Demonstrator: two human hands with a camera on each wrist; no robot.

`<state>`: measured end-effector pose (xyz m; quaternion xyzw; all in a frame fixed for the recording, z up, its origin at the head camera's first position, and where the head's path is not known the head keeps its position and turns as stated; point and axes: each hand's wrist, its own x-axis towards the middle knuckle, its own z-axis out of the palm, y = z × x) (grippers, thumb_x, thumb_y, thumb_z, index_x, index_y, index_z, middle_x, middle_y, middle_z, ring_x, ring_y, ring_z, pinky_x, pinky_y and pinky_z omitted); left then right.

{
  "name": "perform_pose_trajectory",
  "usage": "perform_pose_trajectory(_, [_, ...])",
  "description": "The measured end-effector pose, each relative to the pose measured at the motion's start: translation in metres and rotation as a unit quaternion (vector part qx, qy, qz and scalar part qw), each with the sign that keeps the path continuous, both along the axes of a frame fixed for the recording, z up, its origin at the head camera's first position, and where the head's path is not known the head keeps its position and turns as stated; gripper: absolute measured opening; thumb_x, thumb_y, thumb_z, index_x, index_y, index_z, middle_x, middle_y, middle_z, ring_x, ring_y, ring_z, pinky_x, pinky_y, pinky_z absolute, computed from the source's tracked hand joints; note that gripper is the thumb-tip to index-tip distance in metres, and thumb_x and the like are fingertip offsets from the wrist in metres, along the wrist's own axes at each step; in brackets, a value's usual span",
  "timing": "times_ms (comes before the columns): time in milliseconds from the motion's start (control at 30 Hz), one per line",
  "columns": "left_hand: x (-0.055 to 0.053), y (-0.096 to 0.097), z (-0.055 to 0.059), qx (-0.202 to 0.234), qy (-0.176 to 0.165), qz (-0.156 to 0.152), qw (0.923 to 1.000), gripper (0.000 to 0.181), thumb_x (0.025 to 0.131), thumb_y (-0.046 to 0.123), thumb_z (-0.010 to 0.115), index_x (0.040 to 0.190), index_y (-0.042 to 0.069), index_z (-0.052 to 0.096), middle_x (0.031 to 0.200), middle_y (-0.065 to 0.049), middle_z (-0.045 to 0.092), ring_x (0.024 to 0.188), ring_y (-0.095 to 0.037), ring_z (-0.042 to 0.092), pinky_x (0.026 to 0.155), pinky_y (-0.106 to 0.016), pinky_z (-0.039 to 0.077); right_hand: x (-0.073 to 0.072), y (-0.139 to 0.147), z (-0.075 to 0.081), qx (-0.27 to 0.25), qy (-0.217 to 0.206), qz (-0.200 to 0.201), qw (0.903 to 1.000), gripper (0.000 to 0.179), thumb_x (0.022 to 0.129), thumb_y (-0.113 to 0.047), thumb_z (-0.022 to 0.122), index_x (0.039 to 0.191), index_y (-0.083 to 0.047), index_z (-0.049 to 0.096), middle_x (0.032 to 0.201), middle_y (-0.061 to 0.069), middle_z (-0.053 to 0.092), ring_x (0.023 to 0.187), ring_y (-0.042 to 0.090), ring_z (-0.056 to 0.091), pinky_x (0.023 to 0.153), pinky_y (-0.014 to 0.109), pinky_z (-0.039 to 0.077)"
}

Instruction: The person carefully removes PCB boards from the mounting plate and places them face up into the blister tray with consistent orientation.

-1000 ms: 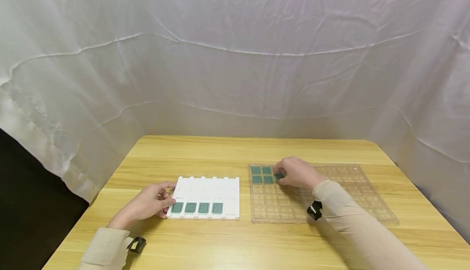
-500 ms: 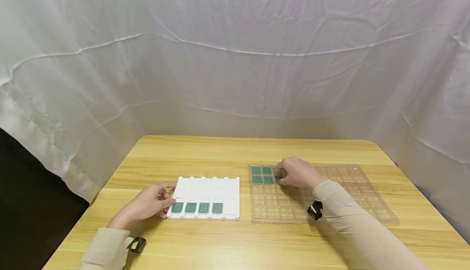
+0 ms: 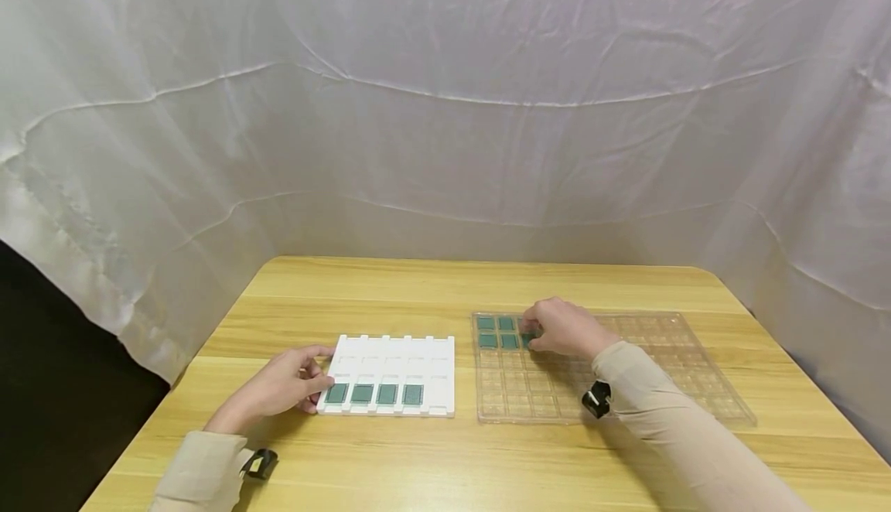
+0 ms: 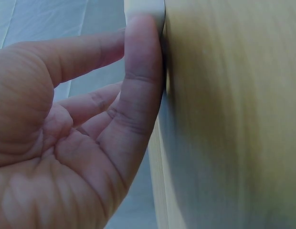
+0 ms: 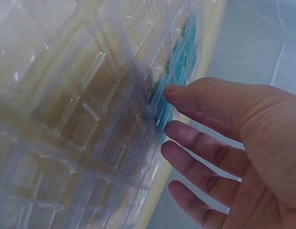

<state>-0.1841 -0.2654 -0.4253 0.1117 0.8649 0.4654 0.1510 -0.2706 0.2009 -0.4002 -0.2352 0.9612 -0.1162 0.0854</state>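
Head cam, 12 o'c = far side: L hand (image 3: 281, 380) is gripping the white tray (image 3: 393, 361) at its 9 o'c edge, partly closed, thumb tip resting up top nr the first of 4 green chips (image 3: 387, 394), other fingers bending along the edge. L wrist cam is showing one fingertip pressing vs tray edge. Those chips are lying in a row along the tray's 6 o'c side, starting nr its 8 o'c corner.

Clear tray (image 3: 529, 421) is sitting at 3 o'c of the white one, w/ a gap b/w, both on the wood tbl (image 3: 390, 458). R hand (image 3: 567, 326) is resting over its 11 o'c part, half open, thumb + index flanking the 3rd-col. chip (image 3: 527, 339), 2nd row from far rim; can't tell if they're actually pinching it. R wrist cam: remaining fingers are standing apart, loosely bent.

More chips (image 3: 506, 324) are filling 4 pockets twd 9 o'c of that hand; another is part-hiding under its fingers.

Pale cloth (image 3: 445, 148) is hanging behind tbl at 12 o'c.
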Motion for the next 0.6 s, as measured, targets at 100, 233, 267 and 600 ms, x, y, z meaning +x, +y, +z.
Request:
perform_pose_trajectory(100, [0.0000, 0.0003, 0.0003, 0.000, 0.001, 0.000, 1.0000, 0.060, 0.101, -0.001, 0.069, 0.154, -0.015, 0.044, 0.091, -0.013, 0.061, 0.067, -0.022, 0.065, 0.057, -0.034, 0.066, -0.0003, -0.0005, -0.0004, -0.003, 0.001, 0.002, 1.0000, 0.016, 0.090, -0.014, 0.087, 0.105, -0.016, 0.082, 0.090, -0.005, 0.072, 0.079, 0.013, 0.057, 0.068, 0.032, 0.051])
perform_pose_trajectory(233, [0.0001, 0.0008, 0.0008, 0.001, 0.001, 0.001, 1.0000, 0.060, 0.100, -0.001, 0.069, 0.153, -0.015, 0.044, 0.091, -0.013, 0.061, 0.067, -0.022, 0.065, 0.057, -0.034, 0.066, -0.0002, -0.0010, -0.0008, -0.001, 0.007, 0.005, 1.0000, 0.017, 0.090, -0.014, 0.087, 0.105, -0.017, 0.082, 0.099, -0.003, 0.077, 0.086, 0.012, 0.064, 0.074, 0.037, 0.059])
perform_pose_trajectory(267, [0.0002, 0.0009, 0.0008, 0.001, 0.002, 0.001, 1.0000, 0.060, 0.101, -0.001, 0.069, 0.153, -0.015, 0.044, 0.091, -0.013, 0.061, 0.067, -0.021, 0.065, 0.057, -0.034, 0.066, -0.0001, -0.0013, -0.0008, 0.000, 0.008, 0.006, 0.9999, 0.016, 0.090, -0.014, 0.087, 0.105, -0.018, 0.082, 0.102, -0.002, 0.078, 0.088, 0.013, 0.066, 0.077, 0.039, 0.061])
perform_pose_trajectory(600, [0.0002, 0.0010, 0.0007, 0.000, 0.005, 0.000, 1.0000, 0.059, 0.100, -0.001, 0.069, 0.153, -0.015, 0.045, 0.090, -0.012, 0.062, 0.067, -0.021, 0.065, 0.056, -0.034, 0.065, 0.0030, -0.0096, 0.0017, -0.004, 0.018, 0.025, 0.9995, 0.012, 0.092, -0.017, 0.086, 0.103, -0.016, 0.082, 0.098, -0.001, 0.078, 0.084, 0.013, 0.065, 0.074, 0.037, 0.059])
